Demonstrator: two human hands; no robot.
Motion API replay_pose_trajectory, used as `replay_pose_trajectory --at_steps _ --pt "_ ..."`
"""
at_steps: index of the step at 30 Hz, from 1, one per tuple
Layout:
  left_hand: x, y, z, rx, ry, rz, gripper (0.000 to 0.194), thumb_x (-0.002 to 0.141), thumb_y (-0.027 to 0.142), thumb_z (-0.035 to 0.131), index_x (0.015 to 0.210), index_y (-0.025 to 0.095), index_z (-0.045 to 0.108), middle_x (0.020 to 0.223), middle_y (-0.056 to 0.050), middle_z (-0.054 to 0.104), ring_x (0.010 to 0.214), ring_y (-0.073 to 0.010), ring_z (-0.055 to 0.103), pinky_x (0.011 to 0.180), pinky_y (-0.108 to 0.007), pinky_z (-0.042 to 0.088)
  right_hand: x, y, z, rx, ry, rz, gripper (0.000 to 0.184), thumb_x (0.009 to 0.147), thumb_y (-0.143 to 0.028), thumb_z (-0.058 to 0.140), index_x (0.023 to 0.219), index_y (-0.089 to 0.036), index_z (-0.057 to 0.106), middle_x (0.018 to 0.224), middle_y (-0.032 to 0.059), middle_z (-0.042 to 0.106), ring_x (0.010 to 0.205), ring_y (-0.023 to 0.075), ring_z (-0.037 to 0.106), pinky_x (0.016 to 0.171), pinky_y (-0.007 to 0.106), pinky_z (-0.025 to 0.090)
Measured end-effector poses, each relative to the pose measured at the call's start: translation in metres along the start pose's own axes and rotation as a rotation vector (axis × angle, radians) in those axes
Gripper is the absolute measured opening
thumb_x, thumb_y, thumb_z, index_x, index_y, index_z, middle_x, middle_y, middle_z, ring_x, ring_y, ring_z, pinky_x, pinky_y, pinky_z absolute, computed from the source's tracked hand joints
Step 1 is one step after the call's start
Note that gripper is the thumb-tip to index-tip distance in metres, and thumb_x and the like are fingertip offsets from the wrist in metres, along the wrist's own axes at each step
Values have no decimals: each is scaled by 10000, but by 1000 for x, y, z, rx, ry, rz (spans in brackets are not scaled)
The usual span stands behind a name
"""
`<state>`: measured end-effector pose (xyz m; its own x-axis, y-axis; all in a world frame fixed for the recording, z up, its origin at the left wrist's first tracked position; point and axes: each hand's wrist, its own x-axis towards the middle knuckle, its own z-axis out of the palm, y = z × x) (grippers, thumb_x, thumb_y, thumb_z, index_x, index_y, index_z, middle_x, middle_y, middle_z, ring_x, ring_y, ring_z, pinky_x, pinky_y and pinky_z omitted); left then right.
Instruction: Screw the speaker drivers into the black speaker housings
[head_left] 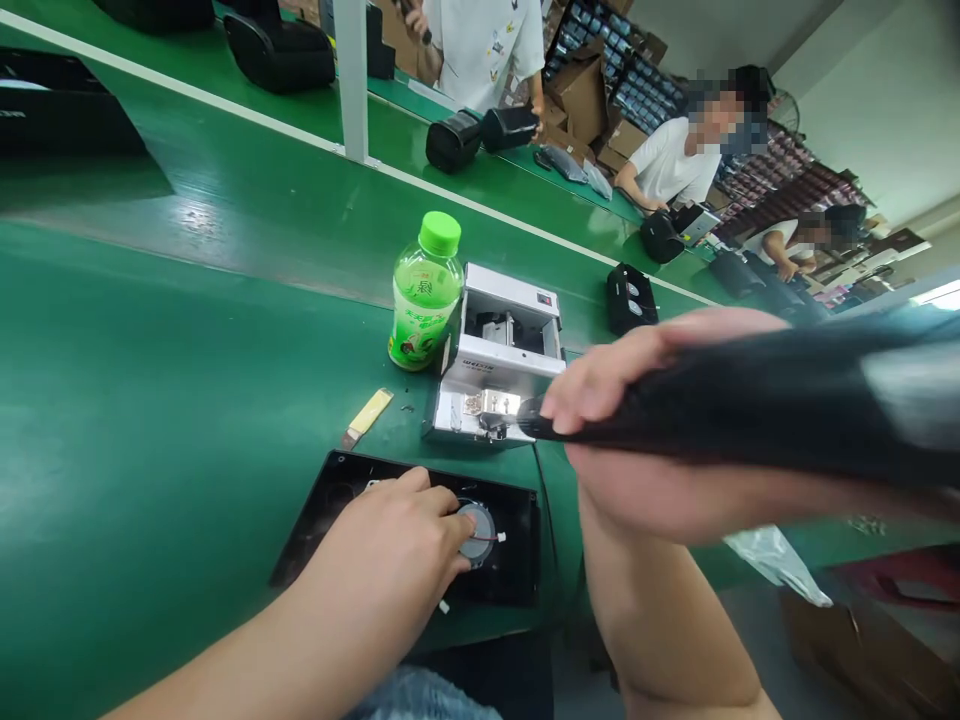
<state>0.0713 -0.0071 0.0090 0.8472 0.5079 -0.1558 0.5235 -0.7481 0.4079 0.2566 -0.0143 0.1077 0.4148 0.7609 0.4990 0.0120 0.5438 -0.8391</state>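
My right hand [660, 430] is wrapped round a black electric screwdriver [720, 400], smeared by motion and close to the camera. Its tip points at the front plate of a white screw feeder [502, 370]; whether they touch I cannot tell. On the bench in front of me lies a black plastic housing [510, 580], its hollow side up. My left hand [405, 530] reaches into it, with thumb and fingers bent against a round grey speaker [478, 535]. A short wire with a white connector [501, 538] runs across that speaker. The hand hides much of the housing's left half.
A green-capped drink bottle [426, 295] stands left of the feeder. A yellow-handled cutter knife [367, 417] lies near the housing. Across the green bench [187, 380], a white post [351, 80] rises, and co-workers handle black speaker cases [454, 140]. A plastic bag [780, 562] lies at right.
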Motion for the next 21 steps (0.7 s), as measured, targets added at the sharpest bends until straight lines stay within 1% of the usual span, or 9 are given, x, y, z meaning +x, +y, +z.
replay_pose_trajectory --at_steps 2,4,7,10,13,17,19,21 --pt "0 0 2 0 17 17 171 1002 259 789 1164 276 839 1039 -29 815 961 -295 704 791 -435 542 8 11 10 -7 -10 23 696 777 -974 675 926 -306 800 573 -28 680 431 196 581 436 365 447" --pt "1 -1 5 4 40 40 168 1002 264 795 1164 266 838 1023 -31 817 942 -284 704 775 -422 533 12 16 16 -20 -15 52 755 734 -991 696 981 -285 791 534 -32 668 388 198 545 402 366 389" --pt "-1 -2 7 11 63 51 156 999 280 806 1150 262 839 1008 -36 817 928 -272 700 761 -404 526 13 17 17 -43 9 84 830 729 -1003 682 1117 -274 760 536 -40 670 389 203 546 403 367 380" --pt "-3 -2 6 22 60 48 189 987 283 819 1173 256 840 1021 -44 819 941 -282 704 778 -415 546 8 19 13 -1 -3 139 811 781 -979 660 1196 -285 730 556 -54 679 382 193 535 381 351 401" --pt "-3 -1 3 7 38 33 199 992 269 805 1188 264 842 1046 -43 823 969 -299 715 805 -444 576 -1 16 5 57 10 149 739 818 -930 690 1213 -307 735 585 -60 689 393 183 547 385 327 431" --pt "-2 -1 4 -1 36 34 232 999 256 796 1225 281 842 1101 -44 839 1013 -311 735 842 -471 603 -22 -6 -14 44 70 58 603 909 -845 673 1233 -350 788 630 -42 699 454 189 568 490 364 524" --pt "-2 -2 6 7 52 42 235 998 258 798 1227 281 843 1097 -45 844 1003 -313 739 839 -481 608 -37 -20 -24 -13 116 8 493 963 -743 697 1269 -369 797 644 -38 692 470 195 556 517 391 536" --pt "-3 -4 8 25 86 57 229 992 266 802 1217 278 846 1097 -45 848 985 -317 739 818 -487 608 -54 -28 -34 -105 162 -19 372 982 -615 755 1281 -399 797 635 -49 658 455 204 532 488 410 514"
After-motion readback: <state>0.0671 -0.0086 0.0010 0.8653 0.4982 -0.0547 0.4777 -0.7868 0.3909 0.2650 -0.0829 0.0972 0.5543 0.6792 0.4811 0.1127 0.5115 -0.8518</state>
